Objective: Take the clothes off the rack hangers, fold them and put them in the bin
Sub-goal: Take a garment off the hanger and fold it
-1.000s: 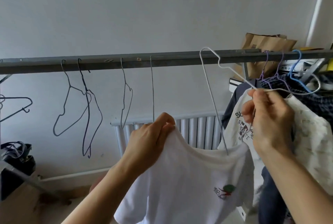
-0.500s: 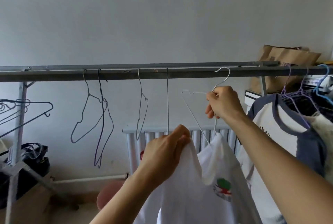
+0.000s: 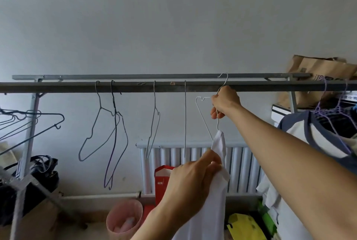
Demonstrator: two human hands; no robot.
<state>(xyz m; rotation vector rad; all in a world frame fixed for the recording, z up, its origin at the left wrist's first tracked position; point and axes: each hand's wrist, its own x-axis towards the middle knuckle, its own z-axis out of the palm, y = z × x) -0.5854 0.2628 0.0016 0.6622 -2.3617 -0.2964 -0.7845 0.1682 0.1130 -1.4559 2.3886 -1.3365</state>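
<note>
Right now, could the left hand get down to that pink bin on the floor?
Probably yes. Nothing stands between the left hand and the open-topped pink bin below it, but it grips the white shirt, whose top is caught on the white hanger.

I count four bare wire hangers [image 3: 185,120] on one rail [image 3: 58,87], one white hanger [image 3: 203,120] in my right hand [image 3: 225,102], one white shirt [image 3: 218,201] in my left hand [image 3: 193,179], two purple hangers [image 3: 335,133] and one pink bin [image 3: 124,201].

Hangers [image 3: 154,96] on the rail [image 3: 77,86], radiator [image 3: 239,168] behind, clothes [image 3: 301,133] at far right.
</note>
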